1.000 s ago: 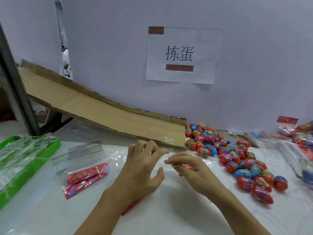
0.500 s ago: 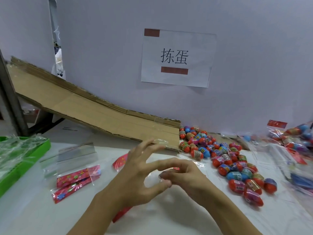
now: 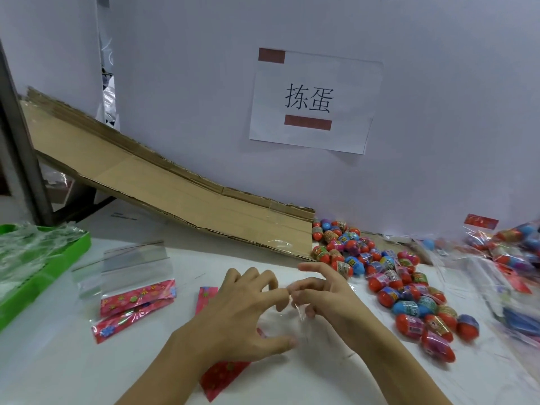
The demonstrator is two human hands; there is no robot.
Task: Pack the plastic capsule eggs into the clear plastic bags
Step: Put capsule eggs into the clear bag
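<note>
Bright, even light with faint shadows; wide-angle bending at the edges; motion blur at far right.

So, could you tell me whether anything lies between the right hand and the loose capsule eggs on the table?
Nothing visible does. The right hand pinches the clear bag with the left hand, and only bare white table separates it from the nearest capsule eggs to its right.

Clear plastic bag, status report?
Left hand and right hand pinching clear plastic bag with red header open. No colourful plastic capsule eggs inside. Nothing obstructing.
</note>
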